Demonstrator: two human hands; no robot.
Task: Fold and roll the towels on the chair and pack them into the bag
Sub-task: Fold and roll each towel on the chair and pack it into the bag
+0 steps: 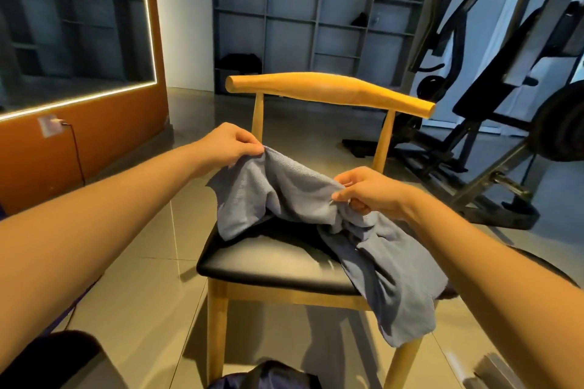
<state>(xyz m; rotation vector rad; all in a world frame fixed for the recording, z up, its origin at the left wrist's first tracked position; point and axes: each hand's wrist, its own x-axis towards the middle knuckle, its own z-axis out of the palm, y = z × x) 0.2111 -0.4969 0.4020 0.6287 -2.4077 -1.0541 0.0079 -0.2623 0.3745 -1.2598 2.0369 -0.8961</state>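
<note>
Above the chair [278, 259], my left hand [226, 144] and right hand [368, 191] pinch a crumpled towel [284, 189]; its hanging end could slide floorward.

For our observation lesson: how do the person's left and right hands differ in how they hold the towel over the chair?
The left hand is higher and farther back; the right hand is lower and nearer. The left hand pinches a raised edge of the towel; the right hand grips bunched cloth that trails off the chair seat. Both hold the same grey-blue towel.
</note>
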